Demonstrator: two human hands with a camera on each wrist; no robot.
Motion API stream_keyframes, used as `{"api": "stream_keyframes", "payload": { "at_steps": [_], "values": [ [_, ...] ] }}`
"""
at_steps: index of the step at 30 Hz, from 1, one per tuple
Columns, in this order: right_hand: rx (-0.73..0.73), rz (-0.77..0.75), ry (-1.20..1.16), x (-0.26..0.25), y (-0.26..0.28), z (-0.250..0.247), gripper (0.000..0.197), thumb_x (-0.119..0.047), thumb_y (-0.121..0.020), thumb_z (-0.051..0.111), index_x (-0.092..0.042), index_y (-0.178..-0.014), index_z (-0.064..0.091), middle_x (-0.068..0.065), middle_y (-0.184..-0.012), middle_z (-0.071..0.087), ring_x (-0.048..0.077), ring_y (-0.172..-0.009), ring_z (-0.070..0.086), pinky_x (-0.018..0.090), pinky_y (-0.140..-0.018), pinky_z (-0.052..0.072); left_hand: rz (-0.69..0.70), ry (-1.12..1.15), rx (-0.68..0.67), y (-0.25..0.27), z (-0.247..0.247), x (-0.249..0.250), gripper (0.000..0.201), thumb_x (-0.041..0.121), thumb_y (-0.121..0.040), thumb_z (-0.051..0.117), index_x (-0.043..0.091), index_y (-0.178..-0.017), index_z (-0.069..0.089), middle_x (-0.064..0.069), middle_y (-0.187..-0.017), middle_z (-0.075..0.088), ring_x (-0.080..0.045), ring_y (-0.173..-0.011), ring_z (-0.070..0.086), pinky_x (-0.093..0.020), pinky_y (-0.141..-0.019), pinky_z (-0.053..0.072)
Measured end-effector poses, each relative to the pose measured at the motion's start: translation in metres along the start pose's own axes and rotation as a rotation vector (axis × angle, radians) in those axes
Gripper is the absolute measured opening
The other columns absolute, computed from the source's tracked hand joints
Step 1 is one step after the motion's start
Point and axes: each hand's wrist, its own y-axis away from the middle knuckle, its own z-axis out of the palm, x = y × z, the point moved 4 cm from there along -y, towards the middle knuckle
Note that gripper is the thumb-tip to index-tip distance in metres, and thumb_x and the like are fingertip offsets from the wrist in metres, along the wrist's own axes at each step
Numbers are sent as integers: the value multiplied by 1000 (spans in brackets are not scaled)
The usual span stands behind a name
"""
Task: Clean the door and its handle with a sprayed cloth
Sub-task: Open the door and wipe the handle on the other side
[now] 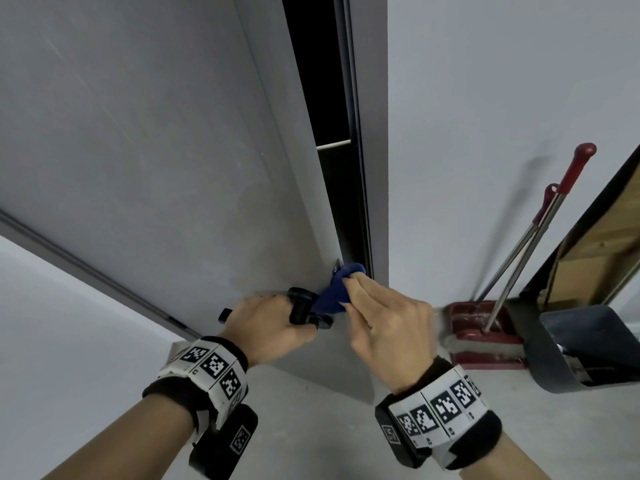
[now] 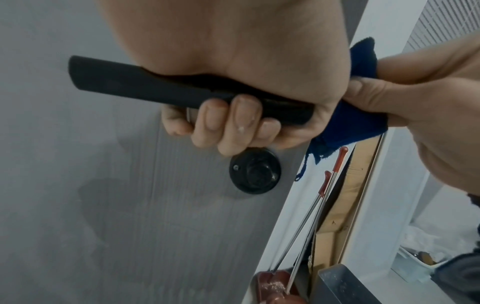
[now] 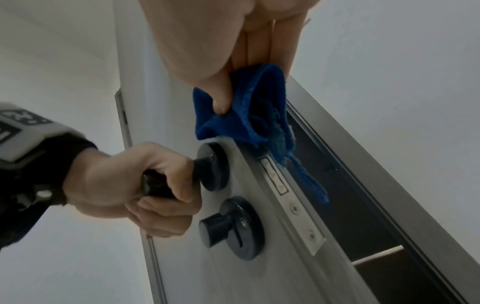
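Observation:
The grey door (image 1: 156,150) stands ajar, with a dark gap along its right edge. My left hand (image 1: 266,323) grips the black lever handle (image 2: 130,88) (image 3: 155,185), fingers curled round it. My right hand (image 1: 384,320) pinches a blue cloth (image 1: 334,292) (image 3: 244,115) (image 2: 358,123) and holds it against the door's edge just above the handle's round base (image 3: 213,166). A loose end of the cloth hangs past the metal latch plate (image 3: 291,203). Below the handle sits a black thumb-turn lock (image 3: 231,228) (image 2: 255,172). Damp patches show on the door face (image 2: 130,205).
To the right of the doorway a red broom (image 1: 485,327) and a dustpan with metal poles (image 1: 540,237) lean against the white wall (image 1: 502,98). A grey bin (image 1: 585,351) stands beside them, and a wooden board (image 1: 588,258) behind. The grey door frame (image 1: 370,133) runs beside the gap.

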Motion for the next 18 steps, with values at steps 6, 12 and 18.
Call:
{"api": "stream_keyframes", "payload": {
  "at_steps": [6, 12, 18],
  "values": [
    [62, 367, -417, 24, 11, -3, 15, -18, -90, 65, -22, -97, 77, -9, -74, 71, 12, -61, 63, 34, -56, 53, -20, 353, 5, 5, 17, -13, 30, 53, -63, 57, 28, -48, 51, 8, -49, 47, -12, -51, 46, -26, -54, 32],
    [80, 441, -563, 25, 10, -22, 21, -11, -91, 67, -24, -105, 75, 1, -90, 76, 16, -81, 69, 39, -74, 58, -166, 645, 86, 6, 29, -16, 32, 50, -44, 59, 21, -35, 49, 10, -39, 40, -11, -44, 39, -27, -55, 28],
    [88, 292, -447, -7, 9, 10, 45, -4, -85, 75, -8, -129, 65, 0, -130, 65, 0, -117, 60, 12, -102, 45, -160, 712, 110, -4, 31, -14, 31, 52, -41, 58, 22, -36, 50, 9, -40, 42, -17, -46, 39, -30, -58, 30]
  ]
}}
